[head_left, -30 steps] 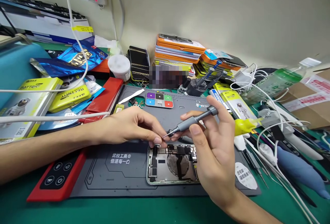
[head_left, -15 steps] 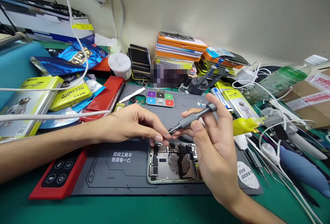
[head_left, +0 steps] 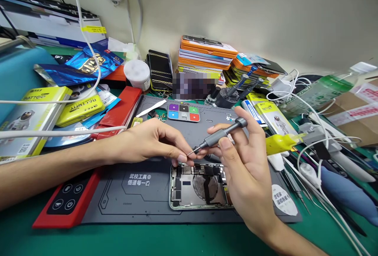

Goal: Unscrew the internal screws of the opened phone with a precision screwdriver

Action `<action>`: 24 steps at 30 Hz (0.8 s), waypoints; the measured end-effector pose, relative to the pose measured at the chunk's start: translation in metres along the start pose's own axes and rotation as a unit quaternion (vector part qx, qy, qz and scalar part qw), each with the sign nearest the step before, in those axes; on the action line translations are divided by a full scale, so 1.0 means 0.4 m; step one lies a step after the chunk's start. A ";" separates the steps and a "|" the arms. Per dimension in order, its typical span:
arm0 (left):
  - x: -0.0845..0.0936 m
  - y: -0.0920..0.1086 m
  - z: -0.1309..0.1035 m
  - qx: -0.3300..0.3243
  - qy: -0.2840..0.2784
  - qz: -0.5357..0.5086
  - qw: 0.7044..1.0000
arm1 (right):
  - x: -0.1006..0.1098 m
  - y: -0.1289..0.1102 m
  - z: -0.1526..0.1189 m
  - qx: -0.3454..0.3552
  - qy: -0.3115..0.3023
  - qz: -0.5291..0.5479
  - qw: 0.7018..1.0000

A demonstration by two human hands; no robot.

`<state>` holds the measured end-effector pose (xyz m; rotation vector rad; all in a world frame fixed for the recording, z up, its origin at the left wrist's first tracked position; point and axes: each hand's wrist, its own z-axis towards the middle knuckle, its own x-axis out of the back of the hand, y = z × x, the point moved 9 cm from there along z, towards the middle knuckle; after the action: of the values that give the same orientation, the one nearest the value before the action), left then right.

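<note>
My right hand (head_left: 246, 165) holds a grey precision screwdriver (head_left: 217, 138) on a slant, its thin tip pointing down to the left. That tip meets the pinched fingertips of my left hand (head_left: 156, 142); a small dark piece shows there, too small to name. Just below both hands lies an opened smartphone (head_left: 186, 199), its inner boards and a round coil area exposed. My right hand covers the phone's right end. Beneath everything is a dark grey work mat (head_left: 118, 205) with a red control strip (head_left: 66, 201) at its left.
A color-coded tray (head_left: 183, 113) and a white pry tool (head_left: 152, 107) lie at the mat's back. Yellow battery boxes (head_left: 22, 126) stand at left. Cables, a yellow bottle (head_left: 280, 144) and a blue-handled tool (head_left: 348, 193) crowd the right. Orange boxes (head_left: 206, 49) are stacked behind.
</note>
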<state>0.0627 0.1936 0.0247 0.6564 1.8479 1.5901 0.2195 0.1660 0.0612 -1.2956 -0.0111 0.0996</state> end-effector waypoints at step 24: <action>-0.002 -0.006 0.000 0.015 -0.004 0.021 1.000 | -0.007 0.002 -0.003 -0.007 -0.013 -0.004 1.000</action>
<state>0.0632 0.1926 0.0225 0.7181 1.8669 1.5883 0.2166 0.1648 0.0601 -1.3078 -0.0380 0.1100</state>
